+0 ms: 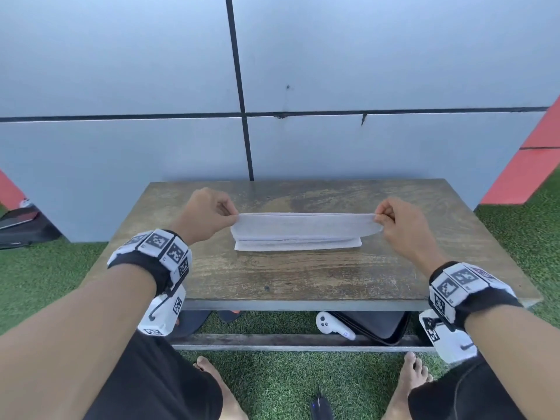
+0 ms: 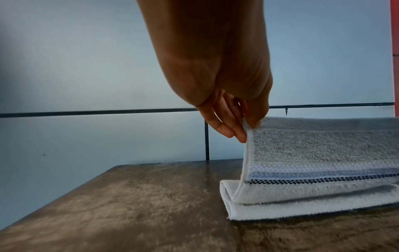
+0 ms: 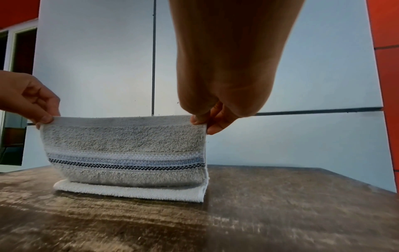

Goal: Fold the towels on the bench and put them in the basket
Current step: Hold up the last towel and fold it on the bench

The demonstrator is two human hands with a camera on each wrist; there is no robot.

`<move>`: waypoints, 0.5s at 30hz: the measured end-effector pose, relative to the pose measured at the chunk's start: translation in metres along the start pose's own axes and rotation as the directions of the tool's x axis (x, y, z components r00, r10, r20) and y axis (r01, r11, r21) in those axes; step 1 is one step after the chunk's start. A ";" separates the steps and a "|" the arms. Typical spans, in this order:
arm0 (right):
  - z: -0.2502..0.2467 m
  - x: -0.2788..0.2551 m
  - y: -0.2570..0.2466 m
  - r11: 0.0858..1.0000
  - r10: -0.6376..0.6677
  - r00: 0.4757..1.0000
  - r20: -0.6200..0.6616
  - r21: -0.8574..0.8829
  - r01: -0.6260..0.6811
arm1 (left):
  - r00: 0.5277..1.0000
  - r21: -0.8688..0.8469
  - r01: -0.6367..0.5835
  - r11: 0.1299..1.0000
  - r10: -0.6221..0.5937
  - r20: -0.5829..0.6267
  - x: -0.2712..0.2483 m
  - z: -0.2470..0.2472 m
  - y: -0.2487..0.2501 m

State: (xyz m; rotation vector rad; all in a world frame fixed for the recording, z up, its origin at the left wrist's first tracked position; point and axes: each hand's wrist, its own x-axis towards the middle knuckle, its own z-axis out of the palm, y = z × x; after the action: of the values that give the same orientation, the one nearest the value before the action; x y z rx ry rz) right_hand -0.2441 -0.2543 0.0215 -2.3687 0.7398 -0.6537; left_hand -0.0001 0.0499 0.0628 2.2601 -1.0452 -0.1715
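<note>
A white towel with a blue and dark woven stripe lies folded in the middle of the wooden bench. Its top layer is lifted off the layers below and stretched between both hands. My left hand pinches the left corner of that layer between thumb and fingers. My right hand pinches the right corner. The lower folded layers stay flat on the wood. No basket shows in any view.
A grey panelled wall rises right behind the bench. Green artificial turf surrounds it. Under the bench lie a white controller and a black case. My bare feet stand on the turf in front.
</note>
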 end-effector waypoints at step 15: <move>-0.082 0.133 -0.089 0.910 -0.262 0.961 -0.086 -0.355 0.216 | 0.951 0.283 -0.122 0.951 0.194 -0.242 0.095 -0.102 0.077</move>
State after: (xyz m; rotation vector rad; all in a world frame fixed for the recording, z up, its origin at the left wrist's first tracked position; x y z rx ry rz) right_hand -0.1640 -0.3068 0.1741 -2.7899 0.6664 -0.8504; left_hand 0.0520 -0.0060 0.2022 2.3337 -1.1516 0.3549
